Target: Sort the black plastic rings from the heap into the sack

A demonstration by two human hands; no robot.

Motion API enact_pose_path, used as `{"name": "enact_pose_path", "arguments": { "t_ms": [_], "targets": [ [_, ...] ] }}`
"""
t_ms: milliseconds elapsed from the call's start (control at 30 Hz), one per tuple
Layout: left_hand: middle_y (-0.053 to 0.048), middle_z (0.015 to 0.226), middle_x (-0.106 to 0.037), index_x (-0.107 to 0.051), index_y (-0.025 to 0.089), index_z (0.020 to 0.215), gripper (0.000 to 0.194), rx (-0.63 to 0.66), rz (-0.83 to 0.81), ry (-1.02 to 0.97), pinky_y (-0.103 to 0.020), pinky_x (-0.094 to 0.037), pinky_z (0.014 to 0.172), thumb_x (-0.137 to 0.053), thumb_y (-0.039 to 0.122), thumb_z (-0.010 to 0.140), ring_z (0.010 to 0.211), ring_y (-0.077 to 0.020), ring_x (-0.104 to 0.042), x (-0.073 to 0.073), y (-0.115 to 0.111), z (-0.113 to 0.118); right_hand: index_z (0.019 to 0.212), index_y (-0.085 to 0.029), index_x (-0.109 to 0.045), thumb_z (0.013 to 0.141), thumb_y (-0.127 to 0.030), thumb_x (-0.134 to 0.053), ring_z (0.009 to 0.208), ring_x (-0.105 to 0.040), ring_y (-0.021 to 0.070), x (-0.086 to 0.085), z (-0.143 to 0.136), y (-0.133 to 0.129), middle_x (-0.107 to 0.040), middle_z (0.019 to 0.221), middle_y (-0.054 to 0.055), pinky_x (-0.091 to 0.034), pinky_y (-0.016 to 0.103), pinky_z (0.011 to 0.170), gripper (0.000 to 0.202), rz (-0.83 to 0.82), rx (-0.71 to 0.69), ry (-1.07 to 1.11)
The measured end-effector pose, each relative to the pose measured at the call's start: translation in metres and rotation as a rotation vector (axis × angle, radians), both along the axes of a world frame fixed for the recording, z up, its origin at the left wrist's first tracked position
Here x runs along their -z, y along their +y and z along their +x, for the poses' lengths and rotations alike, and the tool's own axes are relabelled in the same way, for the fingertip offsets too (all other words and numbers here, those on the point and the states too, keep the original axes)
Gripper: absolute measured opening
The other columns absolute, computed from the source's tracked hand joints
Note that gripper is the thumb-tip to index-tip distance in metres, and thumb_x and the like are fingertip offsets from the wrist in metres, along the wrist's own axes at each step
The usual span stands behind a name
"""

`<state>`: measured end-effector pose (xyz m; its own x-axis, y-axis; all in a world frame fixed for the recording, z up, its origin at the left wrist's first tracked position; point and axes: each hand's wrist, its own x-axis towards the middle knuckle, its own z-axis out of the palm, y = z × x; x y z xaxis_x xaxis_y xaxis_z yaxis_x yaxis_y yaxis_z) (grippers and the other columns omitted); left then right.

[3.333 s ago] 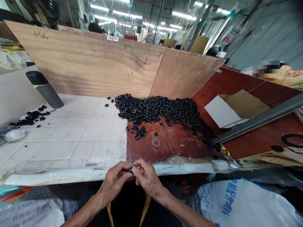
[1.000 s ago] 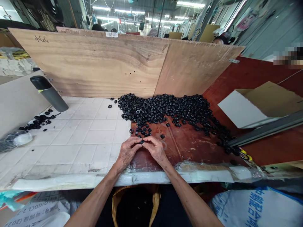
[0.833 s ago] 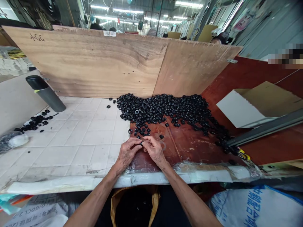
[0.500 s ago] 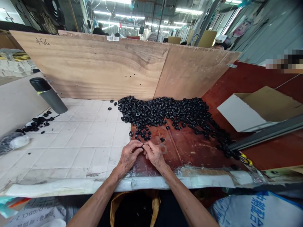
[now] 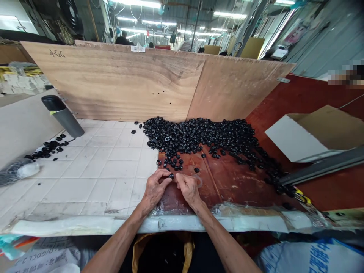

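Near the front of the table, my left hand (image 5: 156, 187) pinches a small black ring (image 5: 171, 176) between thumb and fingertips. Just to its right is my right hand (image 5: 187, 188), its fingers curled together and a small gap from the ring. Whether anything is inside those fingers is too small to make out. Beyond both hands, a long pile of black rings (image 5: 199, 132) lies against the wooden board, with several loose ones closer to my fingertips.
A dark grey bottle (image 5: 66, 119) and a small heap of black pieces (image 5: 48, 148) are at the left. An open cardboard box (image 5: 295, 138) and a grey metal bar (image 5: 324, 167) stand at the right. The wooden board (image 5: 127, 83) closes off the back.
My hands, together before, are now slightly apart. The right hand has moved off to the right, and the black ring shows more clearly in the left. The whole view has shifted a little.
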<state>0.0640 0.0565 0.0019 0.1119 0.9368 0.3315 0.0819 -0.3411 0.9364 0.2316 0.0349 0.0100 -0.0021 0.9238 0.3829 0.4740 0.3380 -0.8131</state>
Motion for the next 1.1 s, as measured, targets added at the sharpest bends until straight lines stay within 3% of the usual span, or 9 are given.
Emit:
{"name": "enact_pose_path", "arguments": {
  "t_ms": [100,233,333,400,667,833,900,1000,1100],
  "targets": [
    [-0.006,0.103,-0.073,-0.074,0.020,0.093,0.010,-0.001,-0.019,-0.019,-0.035,-0.059,0.091,-0.071,0.024,0.084,0.099,-0.0207,-0.070,-0.001,0.000,-0.002,0.083,-0.018,-0.071,0.097,-0.039,-0.054,0.059,-0.054,0.0146,-0.001,0.000,0.000,-0.060,0.066,0.000,-0.043,0.025,0.059,0.030,-0.003,-0.030,0.018],
    [-0.006,0.103,-0.072,-0.074,0.020,0.092,0.010,0.006,-0.050,-0.052,-0.033,-0.059,0.088,-0.072,0.024,0.082,0.098,-0.0203,-0.070,0.000,0.001,-0.001,0.076,-0.019,-0.068,0.095,-0.036,-0.058,0.056,-0.052,0.0136,0.000,0.000,0.000,-0.058,0.061,-0.001,-0.044,0.025,0.057,0.027,0.004,-0.058,0.008],
    [-0.005,0.101,-0.073,-0.074,0.020,0.090,0.010,0.028,-0.077,-0.075,-0.033,-0.059,0.087,-0.073,0.025,0.081,0.097,-0.0204,-0.070,0.002,0.002,-0.001,0.098,-0.019,-0.070,0.092,-0.036,-0.061,0.059,-0.061,0.0151,0.002,0.000,0.001,-0.066,0.070,0.000,-0.049,0.025,0.058,0.019,-0.035,-0.075,0.114],
    [-0.005,0.100,-0.073,-0.074,0.019,0.089,0.010,0.053,-0.087,-0.070,-0.033,-0.058,0.089,-0.074,0.025,0.082,0.096,-0.0203,-0.070,0.002,0.002,-0.002,0.104,-0.020,-0.068,0.091,-0.037,-0.060,0.055,-0.063,0.0156,0.003,-0.002,0.002,-0.065,0.064,-0.001,-0.050,0.025,0.055,0.023,-0.108,-0.106,0.184],
    [-0.006,0.100,-0.073,-0.073,0.023,0.093,0.008,0.124,0.092,0.115,-0.037,-0.057,0.092,-0.066,0.025,0.089,0.096,-0.0211,-0.070,-0.022,-0.033,-0.015,0.074,-0.021,-0.055,0.093,-0.045,-0.055,0.036,-0.050,0.0119,-0.021,-0.020,-0.030,-0.052,0.044,-0.007,-0.038,0.022,0.041,0.031,-0.390,-0.030,0.291],
    [-0.004,0.091,-0.074,-0.069,0.020,0.099,0.022,0.097,-0.270,-0.153,-0.032,-0.061,0.074,-0.074,0.035,0.083,0.079,-0.0196,-0.072,-0.014,-0.065,-0.019,0.090,-0.021,-0.064,0.089,-0.041,-0.060,0.051,-0.064,0.0159,-0.029,-0.030,-0.060,-0.063,0.060,-0.002,-0.049,0.025,0.053,0.020,-0.242,-0.050,0.229],
    [-0.004,0.090,-0.074,-0.069,0.020,0.096,0.021,0.079,-0.289,-0.174,-0.032,-0.060,0.076,-0.074,0.034,0.082,0.080,-0.0195,-0.071,-0.013,-0.077,-0.023,0.090,-0.021,-0.064,0.089,-0.043,-0.061,0.051,-0.063,0.0165,-0.026,-0.035,-0.071,-0.063,0.058,-0.002,-0.050,0.026,0.054,0.022,-0.279,-0.062,0.258],
    [-0.003,0.091,-0.073,-0.071,0.021,0.091,0.009,0.104,-0.175,0.005,-0.031,-0.057,0.080,-0.069,0.027,0.085,0.086,-0.0198,-0.070,-0.022,-0.091,-0.036,0.087,-0.021,-0.062,0.089,-0.043,-0.060,0.045,-0.059,0.0157,-0.020,-0.038,-0.081,-0.062,0.052,-0.003,-0.050,0.026,0.052,0.023,-0.472,-0.112,0.377],
    [-0.001,0.082,-0.071,-0.070,0.021,0.085,0.004,0.278,-0.167,0.277,-0.028,-0.055,0.073,-0.069,0.025,0.084,0.078,-0.0189,-0.068,-0.034,-0.087,-0.054,0.077,-0.021,-0.061,0.089,-0.042,-0.060,0.040,-0.054,0.0147,-0.014,-0.027,-0.074,-0.058,0.048,-0.004,-0.045,0.025,0.046,0.025,-0.553,-0.184,0.275]
  ]
}}
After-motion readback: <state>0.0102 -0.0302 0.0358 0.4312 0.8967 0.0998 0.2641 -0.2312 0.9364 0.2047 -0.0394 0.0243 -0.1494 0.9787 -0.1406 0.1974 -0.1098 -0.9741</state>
